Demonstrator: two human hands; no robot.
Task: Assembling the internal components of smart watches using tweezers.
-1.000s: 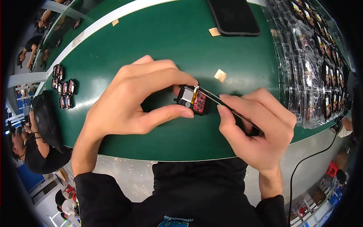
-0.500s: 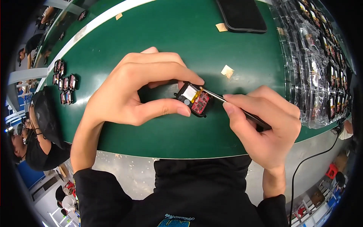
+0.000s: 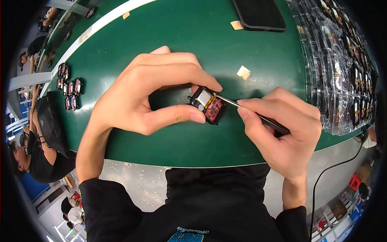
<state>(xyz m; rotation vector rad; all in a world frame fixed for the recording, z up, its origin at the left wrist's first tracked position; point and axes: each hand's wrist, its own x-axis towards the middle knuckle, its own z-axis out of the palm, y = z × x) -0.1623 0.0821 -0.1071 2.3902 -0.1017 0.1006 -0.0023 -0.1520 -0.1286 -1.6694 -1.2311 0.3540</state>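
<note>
Between the thumb and fingers of my left hand (image 3: 157, 92) sits a small black electronic housing (image 3: 207, 105). Inside it show a silver battery, a strip of yellow tape, a round silver part and a red circuit board (image 3: 214, 110). My right hand (image 3: 282, 129) is closed around a pair of dark tweezers (image 3: 266, 121). Their metal tip reaches the upper edge of the housing, beside the yellow tape. Whether the tip grips anything there is too small to tell.
Clear plastic trays (image 3: 332, 72) of similar units are stacked on the right. A black phone (image 3: 260, 14) lies at the far edge of the green table (image 3: 181, 149). Several like units (image 3: 70, 86) stand at the left. A paper scrap (image 3: 243, 73) lies beyond my right hand. A person (image 3: 52, 161) sits at left.
Hardly anything differs. The housing has tilted slightly in my left hand and both hands have shifted a little to the right in the picture; the tweezer tip stays at its upper edge.
</note>
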